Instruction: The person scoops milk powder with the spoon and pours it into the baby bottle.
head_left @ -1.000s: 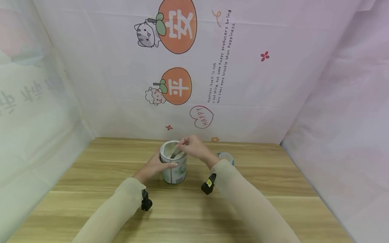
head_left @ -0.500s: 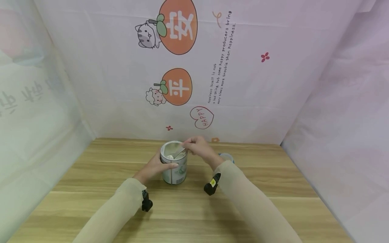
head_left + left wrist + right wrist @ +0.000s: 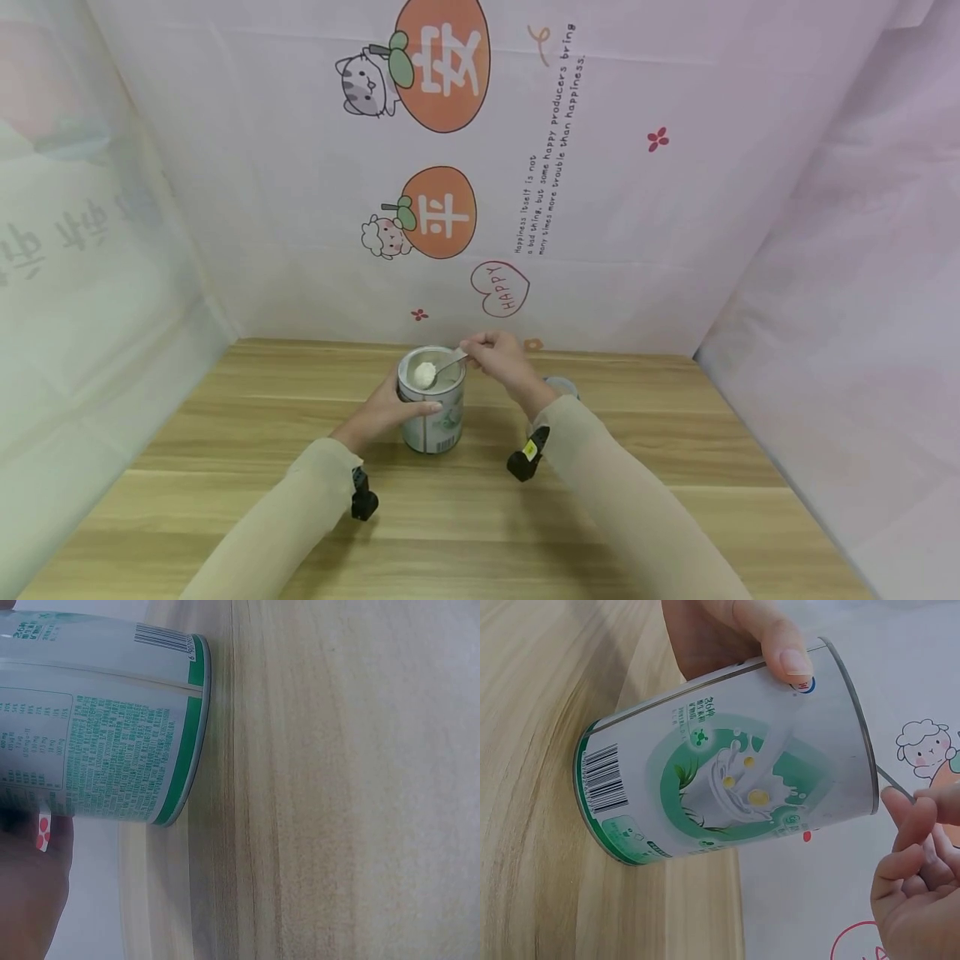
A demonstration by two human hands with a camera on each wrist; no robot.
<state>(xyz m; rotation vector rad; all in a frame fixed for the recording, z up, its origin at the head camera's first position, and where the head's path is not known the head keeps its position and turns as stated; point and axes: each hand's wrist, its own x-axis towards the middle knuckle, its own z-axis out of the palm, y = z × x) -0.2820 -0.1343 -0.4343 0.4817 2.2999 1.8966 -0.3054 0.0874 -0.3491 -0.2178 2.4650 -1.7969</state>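
Note:
A white and green milk powder can [image 3: 431, 427] stands upright on the table with its top off. My left hand [image 3: 381, 412] grips its left side, thumb across the front; in the right wrist view that thumb [image 3: 789, 661] lies near the rim. At the can's mouth, my right hand [image 3: 501, 360] pinches the handle of a metal spoon [image 3: 452, 359]. A rounded heap of cream-white powder [image 3: 425, 375] fills the spoon's bowl. From the right wrist view only a short piece of the handle shows beyond the rim. How full the can is cannot be made out.
Behind my right wrist stands a pale, translucent round container [image 3: 562, 386], mostly hidden by the arm. The wooden table [image 3: 450, 533] meets a printed white cloth [image 3: 600, 292] at the back, and similar cloth hangs on both sides.
The spoon has risen from inside the can to its mouth, and the powder heap on it now shows. My right hand has shifted slightly right. The left hand keeps its hold on the can.

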